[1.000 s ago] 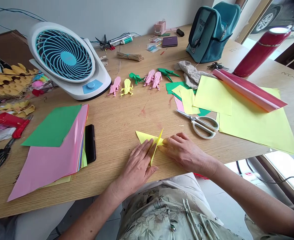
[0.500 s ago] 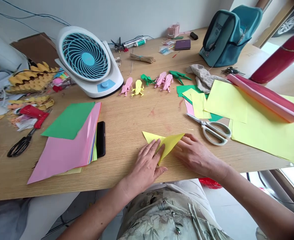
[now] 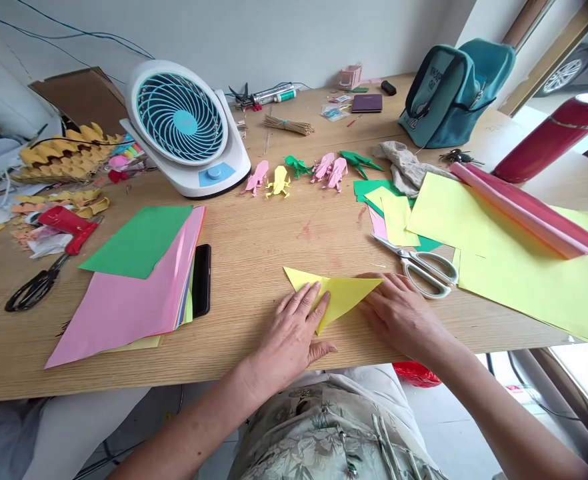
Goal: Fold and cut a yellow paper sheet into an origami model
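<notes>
A folded yellow sheet of paper (image 3: 347, 295), triangular in outline, lies on the table in front of me. My left hand (image 3: 297, 327) rests flat on its left part, fingers stretched out and thumb apart, pressing it to the wood. At the paper's right corner is my right hand (image 3: 399, 310), its fingers bent and close together at the tip; the fingertips are partly hidden behind the hand. White-handled scissors (image 3: 427, 268) lie just beyond my right hand, blades pointing left.
Folded paper frogs (image 3: 279, 181) stand in a row behind. A fan (image 3: 187, 127) is at the back left. Coloured sheets (image 3: 124, 303) and a phone (image 3: 203, 280) lie left. Yellow sheets (image 3: 524, 287), a red bottle (image 3: 549, 140) and a teal bag (image 3: 449, 100) are right.
The raised right flap of the yellow paper has come down and to the right with my right hand. My left hand stays pressed on the paper. The view has shifted slightly.
</notes>
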{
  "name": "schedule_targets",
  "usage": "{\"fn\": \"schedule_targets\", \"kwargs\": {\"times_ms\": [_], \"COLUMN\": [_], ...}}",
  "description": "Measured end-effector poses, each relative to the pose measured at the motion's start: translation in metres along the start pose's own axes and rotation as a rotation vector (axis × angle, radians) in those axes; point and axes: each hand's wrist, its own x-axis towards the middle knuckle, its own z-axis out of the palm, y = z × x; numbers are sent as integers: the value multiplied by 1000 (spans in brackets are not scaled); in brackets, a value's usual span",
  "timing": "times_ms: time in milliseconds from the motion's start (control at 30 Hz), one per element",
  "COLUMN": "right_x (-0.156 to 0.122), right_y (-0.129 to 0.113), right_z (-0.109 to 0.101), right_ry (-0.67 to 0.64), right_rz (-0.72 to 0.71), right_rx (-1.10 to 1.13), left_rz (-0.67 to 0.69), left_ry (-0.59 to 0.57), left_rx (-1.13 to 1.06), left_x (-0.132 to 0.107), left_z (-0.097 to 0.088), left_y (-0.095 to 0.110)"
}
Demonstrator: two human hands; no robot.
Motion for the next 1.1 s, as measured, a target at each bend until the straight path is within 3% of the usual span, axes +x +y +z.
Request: {"fn": "schedule_targets", "kwargs": {"times_ms": [67,167,233,267,400,600,833,1100], "right_x": [-10,-22,-23,-21,-5,8,11,10], "right_y": [4,-2,-18,-28,-65,-70,-67,-60], "right_z": [-4,-11,-13,-13,0,14,10,13], "right_ry": [91,358,485,488,201,-13,-83,-106], "right_rz": [89,201,187,145,-32,55,88,108], "right_rx": [28,40,40,50,113,152,126,68], "left_rz": [3,-1,-11,-19,-69,-109,-162,-67], "left_ry": [-7,-9,-1,5,59,76,39,-8], "left_rx": [7,10,13,15,47,91,-24,15], "left_x": [1,1,1,2,4,6,5,4], "left_z": [0,0,0,0,3,3,0,5], "left_y": [-1,-1,0,1,11,20,21,18]}}
